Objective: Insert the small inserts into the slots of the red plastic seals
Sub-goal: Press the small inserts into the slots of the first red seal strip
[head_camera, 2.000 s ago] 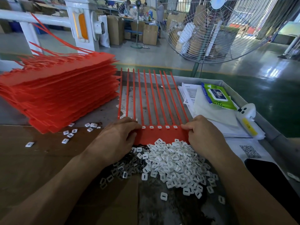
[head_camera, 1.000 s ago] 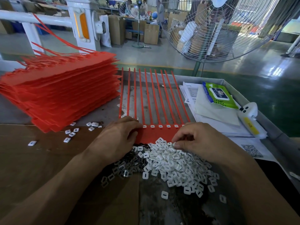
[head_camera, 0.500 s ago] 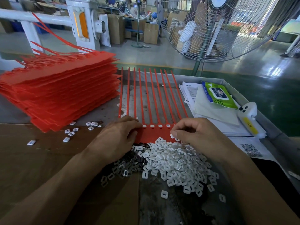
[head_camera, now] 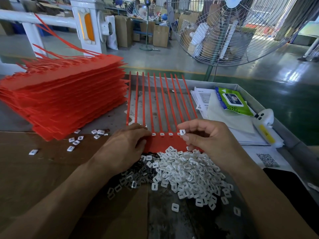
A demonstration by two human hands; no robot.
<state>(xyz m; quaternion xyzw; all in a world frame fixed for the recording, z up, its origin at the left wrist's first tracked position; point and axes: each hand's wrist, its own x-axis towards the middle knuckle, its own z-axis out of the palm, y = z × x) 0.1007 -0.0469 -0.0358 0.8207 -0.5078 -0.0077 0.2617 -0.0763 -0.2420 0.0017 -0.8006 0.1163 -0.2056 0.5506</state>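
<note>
Item: strip of red plastic seals (head_camera: pixel 164 142), lying flat on the table (head_camera: pixel 110 116) with its straps pointing away from the person. Progress, as judged: at least four slots along the strip's head are showing white inserts already seated; the slots at both ends are lying hidden under the hands, so the count is staying uncertain. This strip seems to be nearing completion.

Left hand (head_camera: pixel 126 145): lying on the strip's left end with fingers bent over its edge, pressing it down; whether it is gripping cannot be told.

Right hand (head_camera: pixel 205 137): hovering just above the strip's right end, thumb and forefinger pinching one white insert (head_camera: pixel 182 132), apparently heading for a slot there.

Supply: loose pile of white inserts (head_camera: pixel 186 171), touching the strip's near edge and spreading toward the person; darker metal-looking pieces (head_camera: pixel 138 171) are mixing in on its left. A few stray inserts (head_camera: pixel 74 142) are lying by the stack.

Stock: tall stack of red seal strips (head_camera: pixel 63 99) to the left; whether these are finished or waiting cannot be told.

Containers: none is holding the inserts. A closed green wet-wipe pack (head_camera: pixel 231 100) is resting on papers (head_camera: pixel 203 99) at right, contents unseen.
</note>
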